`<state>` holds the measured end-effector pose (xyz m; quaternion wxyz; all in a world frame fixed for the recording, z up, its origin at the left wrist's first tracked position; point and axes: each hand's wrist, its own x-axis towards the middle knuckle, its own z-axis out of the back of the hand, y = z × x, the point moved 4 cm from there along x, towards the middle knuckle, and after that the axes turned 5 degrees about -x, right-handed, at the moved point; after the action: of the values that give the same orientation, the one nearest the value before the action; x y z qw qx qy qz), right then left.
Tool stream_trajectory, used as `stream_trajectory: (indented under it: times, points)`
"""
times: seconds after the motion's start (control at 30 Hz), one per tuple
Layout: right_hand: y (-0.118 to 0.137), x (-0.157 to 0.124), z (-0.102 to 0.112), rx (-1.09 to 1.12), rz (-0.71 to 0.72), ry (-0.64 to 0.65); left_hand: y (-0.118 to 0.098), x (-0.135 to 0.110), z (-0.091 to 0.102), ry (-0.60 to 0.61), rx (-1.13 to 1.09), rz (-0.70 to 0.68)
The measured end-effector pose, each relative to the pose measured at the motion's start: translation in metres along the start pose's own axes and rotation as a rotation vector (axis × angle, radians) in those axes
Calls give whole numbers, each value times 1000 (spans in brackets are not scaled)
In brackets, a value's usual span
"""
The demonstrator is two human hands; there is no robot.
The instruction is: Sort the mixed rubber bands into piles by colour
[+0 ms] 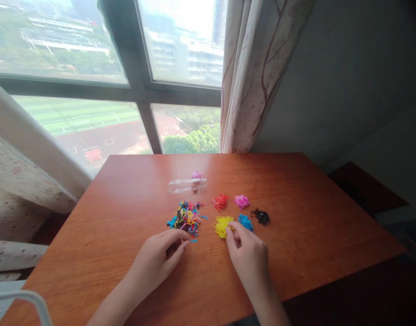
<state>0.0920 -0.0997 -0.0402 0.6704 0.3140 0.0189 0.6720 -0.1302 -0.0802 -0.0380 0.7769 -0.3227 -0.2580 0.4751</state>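
Note:
A mixed heap of coloured rubber bands (189, 216) lies on the table, left of several single-colour piles. My left hand (162, 253) is just in front of this heap, thumb and forefinger pinched, with a blue rubber band (193, 241) sticking out from the fingertips. My right hand (249, 250) reaches to the yellow rubber bands (222, 226), its fingertips closed at the pile's right edge; whatever is between them is too small to make out. Close by sit the blue rubber bands (245, 222), red rubber bands (220, 202), pink rubber bands (241, 202) and black rubber bands (261, 216).
Behind the heap a clear plastic bottle (184, 186) lies on its side, with a pink object (196, 175) beside it. The brown wooden table (126, 203) ends at a window with curtains (245, 90). A white curved tube (27, 295) stands at the lower left.

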Motion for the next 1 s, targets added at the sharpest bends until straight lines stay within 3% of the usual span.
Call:
stream_trajectory:
  times: [0.2, 0.53, 0.73, 1.0]
  points:
    - [-16, 10, 0, -184, -48, 23, -4, 1, -2, 23, 31, 0]
    - [-16, 8, 4, -168, -37, 33, -4, 0, -2, 18, 6, -4]
    - [1, 0, 2, 20, -18, 64, -3, 1, -3, 24, 8, 1]
    - [38, -20, -20, 124, 109, 188, 0, 0, 7, -47, 11, 7]
